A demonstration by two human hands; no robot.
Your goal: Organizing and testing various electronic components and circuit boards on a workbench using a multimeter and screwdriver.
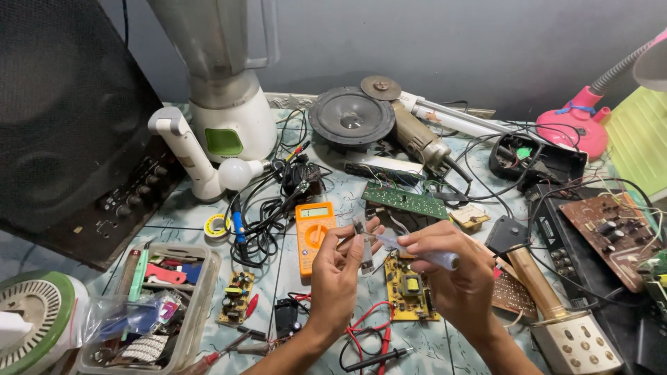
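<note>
Far out past my left fingers sat the clear plastic tub (198, 305) of odds and ends, and beyond it the white blender base (233, 125). Closer in, just off the left fingertips, the orange multimeter (313, 232) lay flat with its red and black probe leads (368, 340) trailing under my wrists.

My left hand (337, 274) was up, thumb and forefingers pinched shut on a small clear strip-like part (363, 239), held upright. What the part was exactly, I couldn't tell.

Right beside it, my right hand (455, 274) was curled closed around a white pen-shaped tool (424, 253), its tip pointing left and reaching the part between the two sets of fingers. Whether tip and part actually touched, I couldn't say.

Below the right fingers lay a yellow circuit board (410, 288); above them, a long green circuit board (406, 201) and the black speaker cone (351, 117). Right of my knuckles stood the gold microphone (549, 305).

My call: the work looked mid-way. Part picked up and tool brought in, that much was done; nothing showed the boards on the bench closed up or put away.
</note>
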